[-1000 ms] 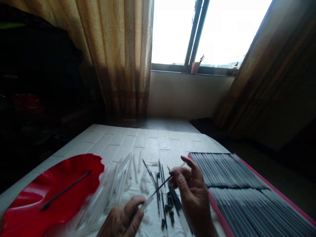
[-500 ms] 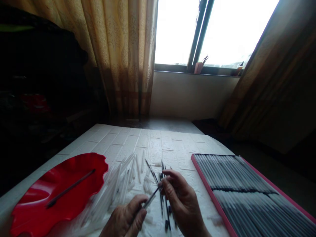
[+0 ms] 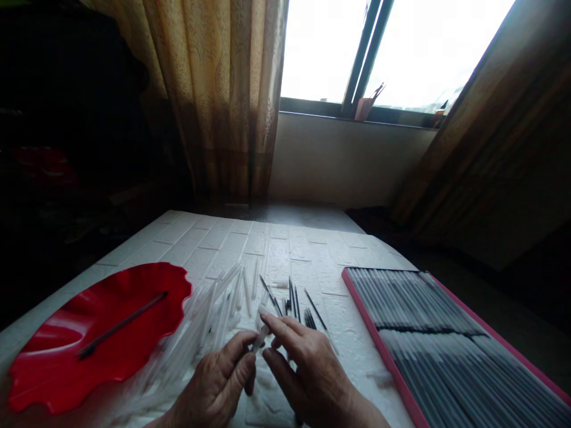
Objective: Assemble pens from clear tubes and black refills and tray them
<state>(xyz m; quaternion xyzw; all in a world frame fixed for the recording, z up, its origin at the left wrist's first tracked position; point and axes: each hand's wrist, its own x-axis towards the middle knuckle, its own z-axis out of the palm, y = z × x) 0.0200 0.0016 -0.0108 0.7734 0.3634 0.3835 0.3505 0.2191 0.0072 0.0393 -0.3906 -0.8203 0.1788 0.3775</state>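
Observation:
My left hand (image 3: 218,377) is closed on a slim, pale see-through pen (image 3: 259,340), pinched between thumb and fingers and tilted upward. My right hand (image 3: 307,362) meets its upper end, index finger over the tip and thumb a little lower; what exactly its fingertips hold is partly hidden. Thin dark pen refills (image 3: 292,297) lie on the table just beyond both hands, with a few more dark sticks (image 3: 316,309) to the right. A loose pile of clear plastic tubes (image 3: 223,303) spreads to the left of my hands.
On the left stands a red wavy-edged dish (image 3: 147,339) with a dark stick (image 3: 122,326) in it. A pink-edged box (image 3: 375,339) at the right holds rows of pens (image 3: 468,380). A white brick-patterned cover (image 3: 289,246) lies on the table.
My right hand has moved left and down over the end of the held pen. The dark rod that showed between my hands is no longer visible; a pale end shows there now.

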